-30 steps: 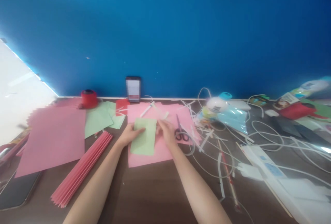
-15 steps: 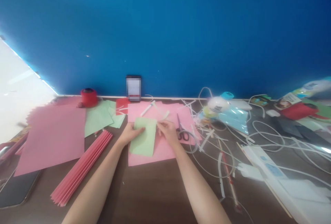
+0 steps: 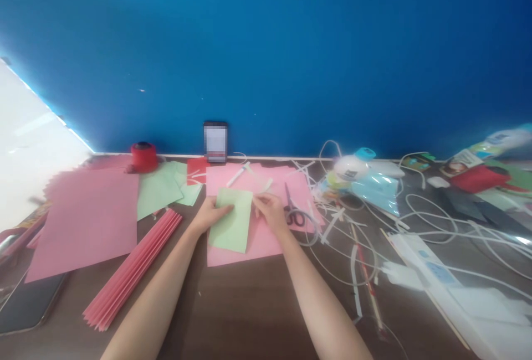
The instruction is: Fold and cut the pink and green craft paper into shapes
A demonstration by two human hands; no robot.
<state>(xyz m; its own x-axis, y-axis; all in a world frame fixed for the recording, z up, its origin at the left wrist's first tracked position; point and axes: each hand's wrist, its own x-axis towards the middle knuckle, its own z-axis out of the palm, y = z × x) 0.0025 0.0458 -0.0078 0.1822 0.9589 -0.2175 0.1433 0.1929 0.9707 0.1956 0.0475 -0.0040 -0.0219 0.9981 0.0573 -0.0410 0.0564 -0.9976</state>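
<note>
A light green paper piece (image 3: 231, 220) lies on a pink sheet (image 3: 249, 238) on the brown table. My left hand (image 3: 210, 214) rests on the green paper's left edge with its fingers pressed flat on it. My right hand (image 3: 270, 210) is at the paper's upper right corner, fingers curled in a pinch on that edge. Scissors (image 3: 292, 211) with dark handles lie just right of my right hand.
A large pink sheet (image 3: 83, 219), a pleated pink fan strip (image 3: 133, 268) and green sheets (image 3: 160, 191) lie to the left. A red tape roll (image 3: 143, 156) and a phone (image 3: 215, 142) stand by the blue wall. White cables (image 3: 436, 221), paper strips and a power strip (image 3: 428, 266) clutter the right.
Both hands stay on the green paper; the view has shifted only slightly. My right hand's fingers have moved a little along the paper's right edge.
</note>
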